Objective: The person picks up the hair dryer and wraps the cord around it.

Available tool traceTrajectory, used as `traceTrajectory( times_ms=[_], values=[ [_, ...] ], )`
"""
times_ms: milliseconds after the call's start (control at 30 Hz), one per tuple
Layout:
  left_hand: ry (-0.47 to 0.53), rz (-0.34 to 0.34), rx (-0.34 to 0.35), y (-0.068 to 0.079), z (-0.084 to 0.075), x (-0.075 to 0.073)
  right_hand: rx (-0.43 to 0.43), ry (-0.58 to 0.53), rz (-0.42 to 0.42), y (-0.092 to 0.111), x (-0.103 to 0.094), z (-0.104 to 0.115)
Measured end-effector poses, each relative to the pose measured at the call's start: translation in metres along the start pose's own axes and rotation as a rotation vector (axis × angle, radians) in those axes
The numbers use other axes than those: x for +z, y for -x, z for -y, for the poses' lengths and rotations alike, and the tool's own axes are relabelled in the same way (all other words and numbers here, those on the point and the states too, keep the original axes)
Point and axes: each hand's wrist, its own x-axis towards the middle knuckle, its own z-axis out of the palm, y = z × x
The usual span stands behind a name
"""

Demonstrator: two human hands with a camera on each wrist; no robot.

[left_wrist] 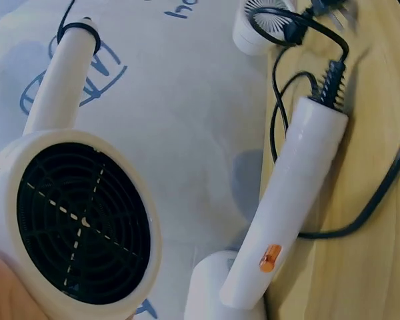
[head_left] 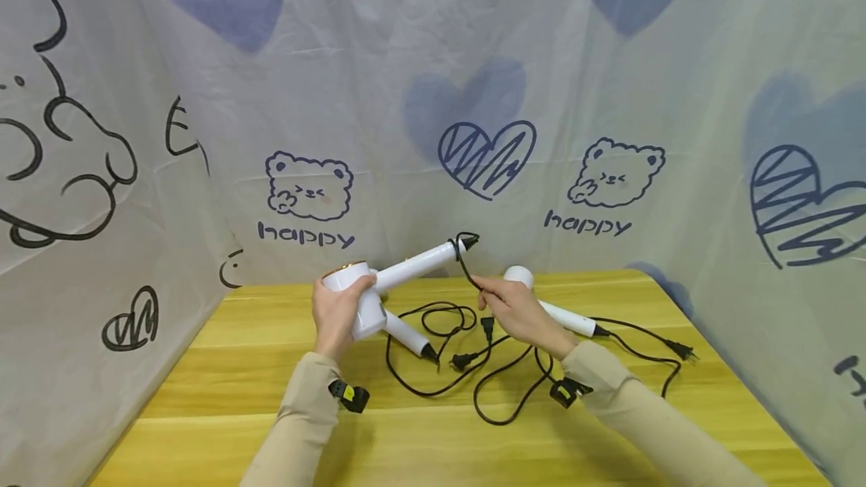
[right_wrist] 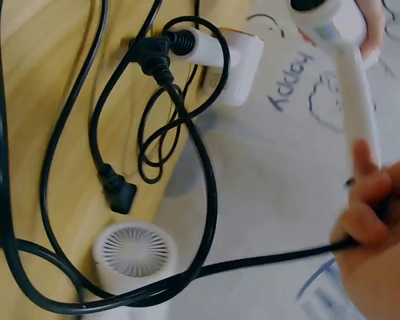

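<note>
My left hand (head_left: 334, 314) grips a white hair dryer (head_left: 418, 266) by its head, and the handle slants up to the right. Its dark round grille (left_wrist: 87, 220) shows in the left wrist view. A black cord (right_wrist: 273, 262) loops round the end of that handle. My right hand (head_left: 517, 312) pinches this cord close to the handle's end. Below the held dryer, a second white hair dryer (left_wrist: 287, 207) lies on the table; in the head view its head is mostly hidden. Behind my right hand lies a third white hair dryer (head_left: 568, 319), partly covered.
Black cords curl across the yellow wood-patterned table (head_left: 419, 442) between and below my hands. A two-pin plug (head_left: 682, 352) lies at the right, and two more black plugs rest near the middle. A printed white cloth (head_left: 399, 194) hangs behind the table and at its sides.
</note>
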Motion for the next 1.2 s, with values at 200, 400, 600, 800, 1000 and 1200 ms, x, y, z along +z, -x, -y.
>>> traceTrajectory(
  times_ms=[200, 400, 600, 800, 1000, 1200],
  values=[
    [0.138, 0.089, -0.052, -0.001, -0.002, -0.001, 0.277, -0.441, 0.147, -0.008, -0.009, -0.029],
    [0.167, 0.141, -0.065, 0.000, 0.000, 0.005, 0.448, -0.576, 0.223, -0.012, -0.016, -0.049],
    [0.179, 0.196, -0.099, 0.004, 0.004, 0.010, 0.462, -0.477, 0.255, -0.015, -0.013, -0.056],
    [0.167, 0.203, -0.126, 0.004, 0.009, 0.007, 0.437, -0.418, 0.200, -0.017, -0.013, -0.061],
    [0.200, 0.210, -0.154, 0.004, 0.009, 0.006, 0.425, -0.377, 0.184, -0.019, -0.016, -0.067],
    [0.153, 0.250, -0.156, 0.005, 0.005, 0.004, 0.421, -0.227, 0.080, -0.018, -0.024, -0.072]
  ],
)
